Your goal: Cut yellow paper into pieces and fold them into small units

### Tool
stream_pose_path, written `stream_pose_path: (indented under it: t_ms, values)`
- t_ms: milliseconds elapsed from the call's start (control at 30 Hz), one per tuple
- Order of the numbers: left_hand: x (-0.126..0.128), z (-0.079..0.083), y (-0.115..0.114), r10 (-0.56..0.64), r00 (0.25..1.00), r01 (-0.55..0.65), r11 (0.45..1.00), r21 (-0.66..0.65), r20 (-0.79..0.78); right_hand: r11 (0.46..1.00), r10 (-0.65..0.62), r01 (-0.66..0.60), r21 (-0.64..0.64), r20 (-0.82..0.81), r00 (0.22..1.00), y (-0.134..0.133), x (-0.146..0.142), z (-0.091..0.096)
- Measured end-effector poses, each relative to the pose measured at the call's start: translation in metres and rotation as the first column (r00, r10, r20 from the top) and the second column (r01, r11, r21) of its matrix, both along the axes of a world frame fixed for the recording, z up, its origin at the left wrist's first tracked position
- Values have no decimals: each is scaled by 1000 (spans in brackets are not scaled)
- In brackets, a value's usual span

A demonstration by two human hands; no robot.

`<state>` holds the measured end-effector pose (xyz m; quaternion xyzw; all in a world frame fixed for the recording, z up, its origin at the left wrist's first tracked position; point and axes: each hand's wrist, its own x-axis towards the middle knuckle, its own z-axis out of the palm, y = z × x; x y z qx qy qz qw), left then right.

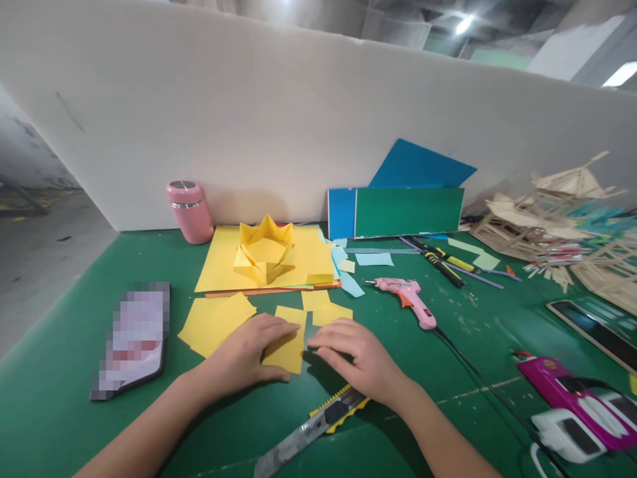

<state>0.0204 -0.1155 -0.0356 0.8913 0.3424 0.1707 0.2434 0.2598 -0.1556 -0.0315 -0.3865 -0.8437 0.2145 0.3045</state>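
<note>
My left hand point(251, 352) lies over a small yellow paper piece point(291, 342), its fingers stretched across the upper part and its thumb near the bottom edge. Just right of that piece is my right hand point(355, 358), fingers loosely curved and thumb apart, with nothing visible in it. Partly beneath the right hand lies a yellow and black utility knife point(338, 410) with a wide metal blade pointing toward me. More yellow paper sheets point(216, 322) lie beyond my left hand. A folded yellow paper crown shape point(265, 255) stands on a stack of coloured paper point(212, 265).
A phone point(132, 342) lies left, with a pink flask point(190, 212) behind. To the right are a pink glue gun point(405, 299) with its cord, pliers point(440, 262), a magenta power strip point(572, 398) and wooden stick models point(517, 226). Blue and green boards point(408, 212) lean against the white partition point(279, 113).
</note>
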Motion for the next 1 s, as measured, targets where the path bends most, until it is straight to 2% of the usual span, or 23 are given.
stream_pose_path:
  t_ms: [100,300,533,633,733,900,1000]
  values:
    - [3,2,-5,-23,1000,23,998,-54,5,998,-64,62,21,94,993,3,2,0]
    - [5,6,-9,-84,995,91,985,-147,51,997,9,20,-73,371,929,1,-1,5]
    - [7,4,-9,-52,996,63,986,-156,76,998,15,11,-59,420,907,0,-1,6]
    - [6,2,-8,51,993,-36,990,-138,110,998,24,3,-63,419,907,-1,-1,6]
    - [4,-1,-5,203,957,-177,974,-140,205,997,39,-7,-79,407,913,-1,-2,6]
    - [5,-2,4,470,792,-415,883,-221,389,999,1,16,-49,336,942,1,0,5]
    - [8,3,5,530,753,-392,838,-381,391,998,-62,62,7,254,965,2,2,2]
